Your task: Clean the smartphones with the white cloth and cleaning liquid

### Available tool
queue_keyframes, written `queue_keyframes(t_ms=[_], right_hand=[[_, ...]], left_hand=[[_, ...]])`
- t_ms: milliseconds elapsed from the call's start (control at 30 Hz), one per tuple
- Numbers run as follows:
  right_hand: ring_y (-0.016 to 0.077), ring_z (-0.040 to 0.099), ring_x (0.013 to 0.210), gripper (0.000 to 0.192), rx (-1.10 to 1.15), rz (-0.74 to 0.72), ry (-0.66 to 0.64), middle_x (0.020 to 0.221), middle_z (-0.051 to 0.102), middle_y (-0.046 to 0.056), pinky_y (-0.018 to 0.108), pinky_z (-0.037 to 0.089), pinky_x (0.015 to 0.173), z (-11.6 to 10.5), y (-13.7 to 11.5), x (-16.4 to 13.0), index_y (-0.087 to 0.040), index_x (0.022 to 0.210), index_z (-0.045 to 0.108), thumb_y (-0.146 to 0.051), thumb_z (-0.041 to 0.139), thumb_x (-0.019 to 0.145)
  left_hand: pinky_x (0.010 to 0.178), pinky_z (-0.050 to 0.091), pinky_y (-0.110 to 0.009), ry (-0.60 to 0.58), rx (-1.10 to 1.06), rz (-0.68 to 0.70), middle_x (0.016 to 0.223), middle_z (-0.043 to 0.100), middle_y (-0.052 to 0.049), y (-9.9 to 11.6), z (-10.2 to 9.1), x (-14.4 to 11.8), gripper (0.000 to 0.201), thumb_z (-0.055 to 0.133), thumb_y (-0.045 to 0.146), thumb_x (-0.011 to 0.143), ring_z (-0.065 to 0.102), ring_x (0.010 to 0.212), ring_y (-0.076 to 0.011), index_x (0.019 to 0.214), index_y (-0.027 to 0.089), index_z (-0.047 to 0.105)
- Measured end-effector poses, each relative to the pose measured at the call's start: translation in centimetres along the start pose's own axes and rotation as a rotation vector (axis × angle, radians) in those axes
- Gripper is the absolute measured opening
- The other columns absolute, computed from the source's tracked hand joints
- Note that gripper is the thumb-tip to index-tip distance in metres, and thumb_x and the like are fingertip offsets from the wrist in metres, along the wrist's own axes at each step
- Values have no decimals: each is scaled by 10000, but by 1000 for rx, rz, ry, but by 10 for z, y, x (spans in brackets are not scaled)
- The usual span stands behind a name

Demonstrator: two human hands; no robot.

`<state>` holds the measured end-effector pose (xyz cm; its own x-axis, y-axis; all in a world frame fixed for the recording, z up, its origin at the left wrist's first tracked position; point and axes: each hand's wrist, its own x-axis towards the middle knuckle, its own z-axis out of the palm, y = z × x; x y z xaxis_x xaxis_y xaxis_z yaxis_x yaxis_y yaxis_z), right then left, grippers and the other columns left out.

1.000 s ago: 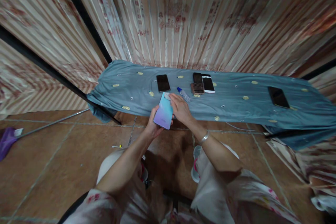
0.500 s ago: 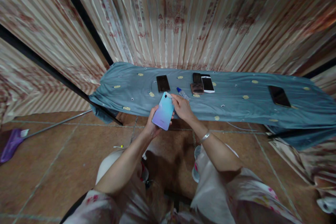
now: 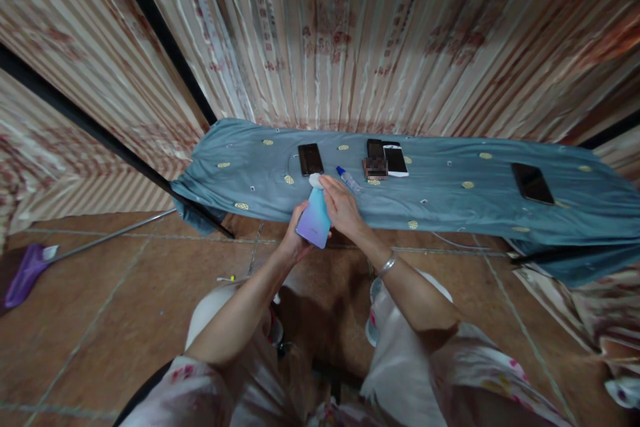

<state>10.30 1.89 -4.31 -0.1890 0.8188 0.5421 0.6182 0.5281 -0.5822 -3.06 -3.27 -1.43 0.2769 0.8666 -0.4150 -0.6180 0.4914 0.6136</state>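
My left hand (image 3: 296, 239) is closed around the lower left edge of a smartphone (image 3: 315, 220), its blue-to-purple back facing up. My right hand (image 3: 343, 205) pinches a small white pad (image 3: 315, 180), probably cotton, over the phone's top end, covering the camera corner. The phone is tilted just in front of the table's near edge. Beyond it on the cloth lie a dark phone (image 3: 311, 160) and a small clear bottle with a blue cap (image 3: 349, 178).
The blue patterned cloth (image 3: 440, 203) covers a long narrow table. On it are a white-framed phone (image 3: 397, 161), a black device (image 3: 375, 147), a blurred-out item (image 3: 375, 169) and another dark phone (image 3: 532, 184). A black pole (image 3: 100, 120) and a purple broom head (image 3: 25, 273) are at left.
The white pad, mostly hidden before, now shows at the phone's top end, over the camera. My right hand has shifted slightly left; the phone has moved slightly right.
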Motion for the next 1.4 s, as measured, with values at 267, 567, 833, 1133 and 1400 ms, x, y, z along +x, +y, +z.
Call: queue_keyframes(t_ms=[267,567,833,1133,1400], right_hand=[[212,495,1321,434,28,-41,-57,1378,581,117,451,371,1150,2,-9,-6,-169,1313,582,-198,336,956],[226,512,1304,422,8,-22,-53,1352,599,132,452,376,1147,-2,-2,-3,-147,1285,602,-193,345,953],[226,482,1335,450,9,-102,-135,1389,564,168,434,375,1152,6,-24,-13,-92,1312,578,-196,304,970],[214,477,1335,430,8,-84,-118,1381,574,133,439,363,1159,1,-20,-12,-143,1317,572,-221,310,985],[242,498,1310,443,-41,-13,-79,1365,581,145,468,374,1145,1,-6,-8,-135,1310,572,-205,306,963]], left_hand=[[622,566,-316,61,-36,21,676,663,-14,2,-5,5,288,460,412,906,620,578,-157,885,177,625],[575,537,-312,51,2,2,655,657,-31,-1,0,3,347,370,408,938,612,557,-173,877,172,618],[648,479,-252,171,-99,96,688,673,-1,6,-5,12,278,460,365,901,608,611,-142,854,171,653],[663,512,-260,172,-85,73,675,672,-15,14,3,5,342,388,380,935,608,596,-140,852,162,638],[572,558,-296,97,-26,33,703,686,-37,7,-3,3,326,405,402,921,630,563,-162,935,159,623]])
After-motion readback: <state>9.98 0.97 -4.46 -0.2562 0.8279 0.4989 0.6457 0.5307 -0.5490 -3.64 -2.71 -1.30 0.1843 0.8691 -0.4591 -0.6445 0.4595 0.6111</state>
